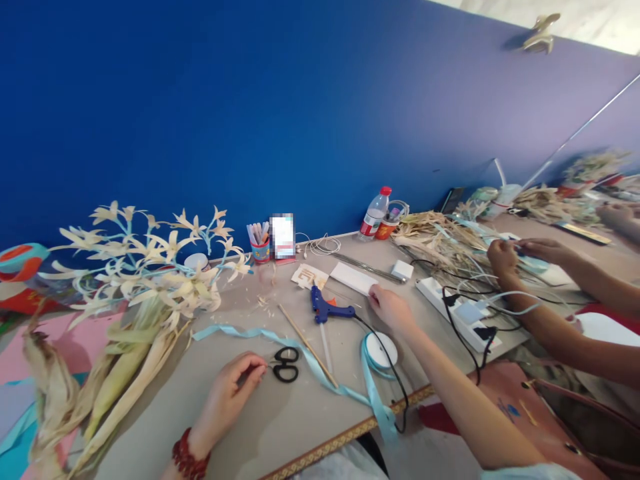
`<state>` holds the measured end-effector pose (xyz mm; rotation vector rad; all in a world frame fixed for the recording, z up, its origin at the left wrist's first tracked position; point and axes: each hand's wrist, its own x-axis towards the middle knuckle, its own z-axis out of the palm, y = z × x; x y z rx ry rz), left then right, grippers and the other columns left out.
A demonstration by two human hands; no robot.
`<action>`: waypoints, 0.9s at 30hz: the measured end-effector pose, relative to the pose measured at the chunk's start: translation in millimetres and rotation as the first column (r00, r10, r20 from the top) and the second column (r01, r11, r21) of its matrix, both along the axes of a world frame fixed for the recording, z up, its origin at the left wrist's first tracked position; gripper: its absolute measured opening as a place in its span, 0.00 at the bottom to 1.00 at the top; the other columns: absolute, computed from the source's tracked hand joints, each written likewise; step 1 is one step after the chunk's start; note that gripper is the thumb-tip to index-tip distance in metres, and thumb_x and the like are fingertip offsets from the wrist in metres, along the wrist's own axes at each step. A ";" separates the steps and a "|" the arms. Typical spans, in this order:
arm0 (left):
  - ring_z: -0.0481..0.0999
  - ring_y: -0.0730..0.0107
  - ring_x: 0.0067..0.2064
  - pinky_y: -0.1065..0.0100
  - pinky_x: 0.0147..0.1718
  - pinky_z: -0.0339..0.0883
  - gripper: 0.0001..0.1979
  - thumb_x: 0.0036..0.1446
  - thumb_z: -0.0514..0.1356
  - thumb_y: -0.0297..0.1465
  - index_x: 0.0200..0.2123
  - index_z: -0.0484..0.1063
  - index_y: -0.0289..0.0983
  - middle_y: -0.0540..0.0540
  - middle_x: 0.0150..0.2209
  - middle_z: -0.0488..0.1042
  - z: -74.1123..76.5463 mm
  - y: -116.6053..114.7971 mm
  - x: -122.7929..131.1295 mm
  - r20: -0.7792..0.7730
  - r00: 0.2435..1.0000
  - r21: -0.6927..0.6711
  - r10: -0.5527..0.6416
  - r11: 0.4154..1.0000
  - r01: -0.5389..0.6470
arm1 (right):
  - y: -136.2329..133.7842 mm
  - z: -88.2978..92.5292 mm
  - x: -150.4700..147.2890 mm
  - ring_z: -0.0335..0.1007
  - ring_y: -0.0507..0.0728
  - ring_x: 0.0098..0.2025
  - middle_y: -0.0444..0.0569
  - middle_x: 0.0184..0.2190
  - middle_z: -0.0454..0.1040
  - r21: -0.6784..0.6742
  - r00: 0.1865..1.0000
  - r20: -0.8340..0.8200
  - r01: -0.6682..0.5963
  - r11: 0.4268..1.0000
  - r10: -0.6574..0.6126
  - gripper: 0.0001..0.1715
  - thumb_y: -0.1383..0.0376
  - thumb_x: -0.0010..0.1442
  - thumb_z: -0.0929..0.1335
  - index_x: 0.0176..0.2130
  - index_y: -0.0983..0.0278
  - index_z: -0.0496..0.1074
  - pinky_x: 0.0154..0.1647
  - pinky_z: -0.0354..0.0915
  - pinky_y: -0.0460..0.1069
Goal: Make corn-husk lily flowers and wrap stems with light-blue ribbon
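Note:
My left hand point(235, 383) is above the near table with fingers curled and tips together. Its fingertips meet the blade end of black-handled scissors point(286, 364); whether they grip the blades is hidden. My right hand point(393, 308) reaches across the table, its fingers closed at the right end of a long white box point(352, 279). A blue glue gun point(330, 308) lies between my hands, a glue stick point(326, 347) near it. Light-blue ribbon point(305, 357) runs past a thin wooden stick point(306, 343) to a white ribbon spool point(381, 351).
Pale husk flowers point(160, 257) and corn husks point(113, 387) fill the left side. Along the wall stand a pen cup point(259, 252), a lit phone point(283, 235) and a water bottle point(374, 217). A power strip point(455, 313) with cables lies right; another person's hands point(520, 257) work beyond it.

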<state>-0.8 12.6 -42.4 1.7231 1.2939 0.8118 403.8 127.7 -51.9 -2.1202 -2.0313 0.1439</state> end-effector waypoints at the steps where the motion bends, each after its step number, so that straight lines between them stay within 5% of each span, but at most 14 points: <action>1: 0.75 0.66 0.34 0.70 0.34 0.71 0.14 0.63 0.54 0.42 0.35 0.73 0.40 0.47 0.32 0.75 -1.0 0.0 0.2 -0.004 1.000 -0.003 -0.005 1.000 0.005 | 1.4 -0.9 1.6 0.72 0.58 0.32 0.50 0.31 0.77 -0.008 1.000 0.012 -0.015 1.000 0.015 0.06 0.66 0.64 0.63 0.38 0.61 0.69 0.28 0.55 0.47; 9: 0.76 0.66 0.34 0.70 0.34 0.71 0.14 0.62 0.55 0.42 0.36 0.74 0.40 0.47 0.33 0.77 -3.0 -2.4 -2.1 -0.009 0.998 -0.027 0.061 0.998 -0.061 | 16.1 1.1 14.3 0.73 0.59 0.34 0.51 0.34 0.78 -0.026 0.993 0.084 -0.080 0.996 0.082 0.09 0.67 0.63 0.63 0.41 0.61 0.72 0.29 0.57 0.48; 15: 0.76 0.66 0.34 0.69 0.36 0.70 0.13 0.63 0.54 0.40 0.37 0.74 0.39 0.47 0.33 0.76 -3.2 -0.7 0.0 -0.028 0.999 -0.017 0.039 0.999 -0.040 | -0.4 18.3 10.1 0.73 0.62 0.40 0.55 0.44 0.76 0.029 0.991 0.097 -0.095 0.995 0.092 0.16 0.60 0.64 0.65 0.50 0.63 0.69 0.34 0.62 0.51; 21: 0.75 0.67 0.35 0.70 0.36 0.70 0.12 0.63 0.54 0.40 0.38 0.74 0.39 0.48 0.34 0.76 -6.6 -1.3 0.3 -0.029 0.999 -0.022 0.026 0.999 -0.026 | -17.3 25.5 -31.0 0.68 0.62 0.52 0.54 0.50 0.72 0.080 0.857 -0.058 -0.507 0.858 0.512 0.18 0.56 0.63 0.66 0.51 0.61 0.70 0.53 0.64 0.54; 27: 0.75 0.67 0.35 0.70 0.36 0.69 0.12 0.63 0.54 0.39 0.37 0.73 0.40 0.48 0.33 0.76 -3.7 -3.1 -0.6 -0.024 0.999 -0.029 0.028 0.999 -0.028 | -14.7 15.7 -55.1 0.68 0.62 0.49 0.54 0.47 0.73 0.042 0.818 -0.057 -0.571 0.820 0.573 0.15 0.69 0.61 0.66 0.49 0.63 0.71 0.52 0.65 0.56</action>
